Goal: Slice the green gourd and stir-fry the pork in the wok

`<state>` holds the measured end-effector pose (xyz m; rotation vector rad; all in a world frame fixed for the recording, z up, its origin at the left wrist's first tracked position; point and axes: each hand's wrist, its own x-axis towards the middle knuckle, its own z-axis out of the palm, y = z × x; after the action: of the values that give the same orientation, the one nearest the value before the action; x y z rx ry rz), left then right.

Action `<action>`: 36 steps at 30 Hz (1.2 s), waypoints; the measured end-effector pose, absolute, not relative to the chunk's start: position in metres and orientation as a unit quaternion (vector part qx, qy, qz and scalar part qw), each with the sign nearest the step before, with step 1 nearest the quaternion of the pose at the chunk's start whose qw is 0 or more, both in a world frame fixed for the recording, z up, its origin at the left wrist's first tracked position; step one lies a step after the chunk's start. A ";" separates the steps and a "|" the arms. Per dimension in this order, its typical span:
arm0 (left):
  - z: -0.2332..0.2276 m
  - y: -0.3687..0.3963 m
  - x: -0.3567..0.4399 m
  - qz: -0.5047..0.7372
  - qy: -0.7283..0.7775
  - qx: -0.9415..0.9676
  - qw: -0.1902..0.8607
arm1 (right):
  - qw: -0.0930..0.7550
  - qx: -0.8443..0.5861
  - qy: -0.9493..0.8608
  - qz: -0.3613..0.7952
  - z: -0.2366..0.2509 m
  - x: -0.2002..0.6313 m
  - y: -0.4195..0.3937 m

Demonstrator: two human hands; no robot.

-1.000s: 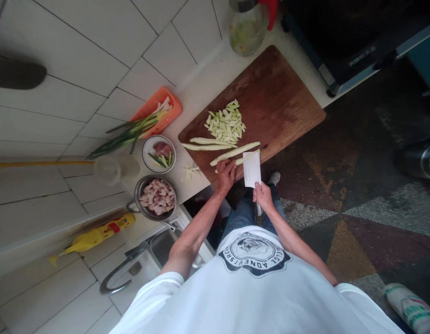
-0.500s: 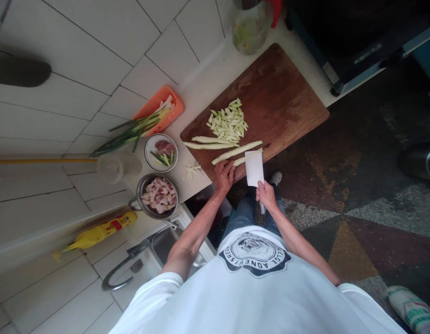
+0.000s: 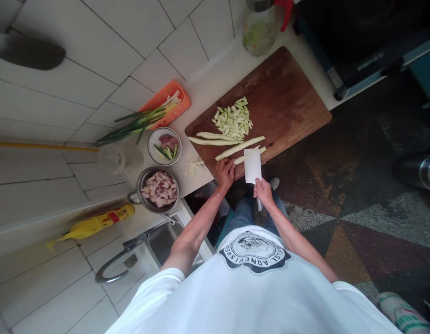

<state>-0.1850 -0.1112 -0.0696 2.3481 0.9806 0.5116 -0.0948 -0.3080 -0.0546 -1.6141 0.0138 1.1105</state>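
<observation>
My right hand is closed round the handle of a cleaver, whose broad pale blade stands across a long peeled green-white vegetable strip. With curled fingers, my left hand holds that strip's left end down near the front edge of the wooden cutting board. A short end of vegetable shows just right of the blade. Another long strip lies behind, and two more strips are at the board's left. Farther back sits a heap of slant-cut pieces.
Left of the board are peelings, a plate with meat and scallions, and a pot of meat chunks. An orange basket holds scallions. A sink lies near my left arm; a glass jar stands behind the board.
The cleaver has shifted slightly left along the strip, and a short end now shows beyond its blade. My left hand keeps its place on the strip. The whole view has shifted a little.
</observation>
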 end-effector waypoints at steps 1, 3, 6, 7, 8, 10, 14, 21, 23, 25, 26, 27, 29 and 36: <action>-0.070 -0.111 -0.185 0.193 0.360 0.871 0.274 | 0.558 -0.683 0.006 0.472 -0.055 -0.095 -0.309; -0.071 -0.111 -0.186 0.199 0.355 0.868 0.283 | 0.559 -0.679 0.006 0.475 -0.057 -0.093 -0.311; -0.073 -0.114 -0.188 0.214 0.362 0.857 0.296 | 0.559 -0.676 -0.008 0.479 -0.061 -0.084 -0.313; -0.075 -0.115 -0.189 0.222 0.368 0.852 0.298 | 0.561 -0.675 -0.014 0.479 -0.063 -0.081 -0.314; -0.076 -0.117 -0.190 0.230 0.374 0.847 0.298 | 0.562 -0.673 -0.021 0.480 -0.065 -0.079 -0.313; -0.080 -0.120 -0.192 0.246 0.386 0.841 0.289 | 0.566 -0.667 -0.028 0.483 -0.069 -0.076 -0.313; -0.089 -0.124 -0.193 0.267 0.390 0.839 0.269 | 0.571 -0.663 -0.032 0.483 -0.075 -0.077 -0.311; -0.100 -0.122 -0.192 0.286 0.385 0.838 0.261 | 0.566 -0.667 -0.062 0.481 -0.084 -0.089 -0.315; -0.100 -0.122 -0.192 0.287 0.383 0.838 0.264 | 0.564 -0.663 -0.064 0.487 -0.087 -0.094 -0.319; -0.100 -0.122 -0.193 0.288 0.380 0.837 0.267 | 0.564 -0.658 -0.065 0.495 -0.090 -0.098 -0.324; -0.100 -0.122 -0.193 0.287 0.380 0.838 0.269 | 0.566 -0.654 -0.065 0.498 -0.091 -0.100 -0.327; -0.100 -0.121 -0.193 0.283 0.380 0.838 0.269 | 0.569 -0.649 -0.066 0.500 -0.092 -0.101 -0.329; -0.100 -0.121 -0.193 0.278 0.380 0.841 0.267 | 0.576 -0.643 -0.072 0.500 -0.095 -0.101 -0.331; -0.098 -0.121 -0.192 0.271 0.381 0.845 0.259 | 0.584 -0.642 -0.080 0.491 -0.098 -0.093 -0.322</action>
<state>-0.1922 -0.1211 -0.0977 2.2898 1.0331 0.7353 -0.0927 -0.3224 -0.0979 -1.4969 -0.1857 1.1449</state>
